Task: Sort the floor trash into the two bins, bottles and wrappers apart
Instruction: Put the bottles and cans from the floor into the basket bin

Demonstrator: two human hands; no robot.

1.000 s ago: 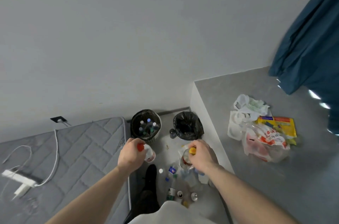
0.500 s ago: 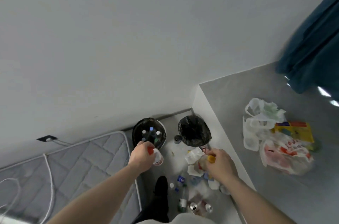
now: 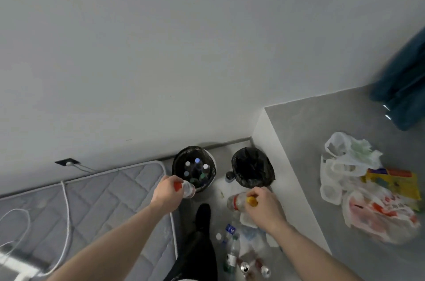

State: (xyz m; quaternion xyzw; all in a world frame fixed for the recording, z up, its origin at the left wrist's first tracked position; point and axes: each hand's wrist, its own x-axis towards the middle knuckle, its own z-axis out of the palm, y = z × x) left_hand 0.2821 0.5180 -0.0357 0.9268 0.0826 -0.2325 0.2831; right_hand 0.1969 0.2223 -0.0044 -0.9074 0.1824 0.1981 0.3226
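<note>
While each hand's fingers clamp a bottle, two bins [image 3: 194, 167] stand against the wall [image 3: 161, 50].

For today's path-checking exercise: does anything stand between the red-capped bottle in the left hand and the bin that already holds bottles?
Nothing visible does. The left hand holds the red-capped bottle right at the near rim of the bottle bin, whose mouth is open.

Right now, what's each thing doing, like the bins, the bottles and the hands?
Left black-lined bin: holds upright capped bottles.
Right black-lined bin: contents not visible.
Red-capped clear plastic bottle: gripped by left hand, at left bin's rim.
Yellow-capped clear plastic bottle: gripped by right hand.
Loose bottles and cans: on the floor.
</note>
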